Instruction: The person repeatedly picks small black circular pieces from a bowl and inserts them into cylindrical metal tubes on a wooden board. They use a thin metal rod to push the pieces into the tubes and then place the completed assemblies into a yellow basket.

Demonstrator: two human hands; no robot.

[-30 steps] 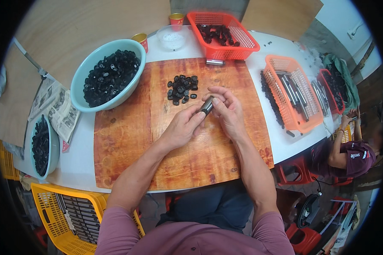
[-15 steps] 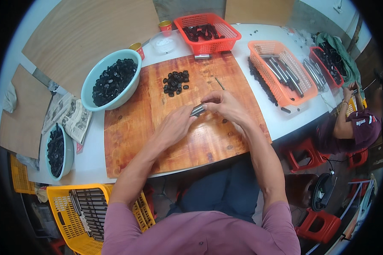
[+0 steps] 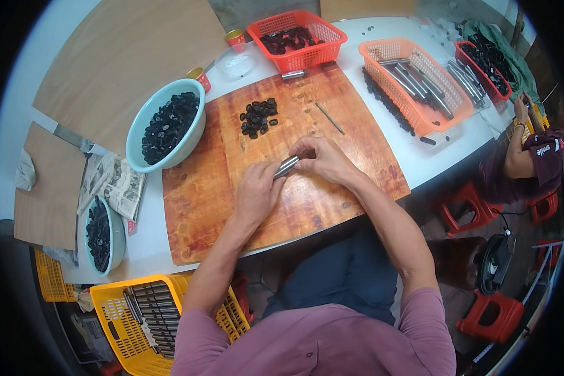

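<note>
Over the wooden board [image 3: 332, 207] I hold a short shiny metal tube [image 3: 286, 166], tilted with its far end up to the right. My left hand [image 3: 258, 191] is closed round its lower part. At the upper end, the thumb and bent fingers of my right hand [image 3: 324, 160] pinch the tube; whether a small part sits between those fingertips is hidden. Beyond my hands lies a loose heap of small black oval caps [image 3: 257, 117]. A thin dark rod [image 3: 329, 118] rests on the board past my right hand.
Black parts fill a large pale-blue basin [image 3: 197, 135] and a smaller basin [image 3: 118, 241] at left. A red basket [image 3: 301, 61] stands at the back, an orange basket [image 3: 448, 128] of tubes at right. A yellow crate [image 3: 116, 307] sits low left; a co-worker [image 3: 526, 156] sits far right.
The view has shifted slightly. My left hand has drawn back along the tube, so more of the metal shows. The rod beyond my right hand is now uncovered.
</note>
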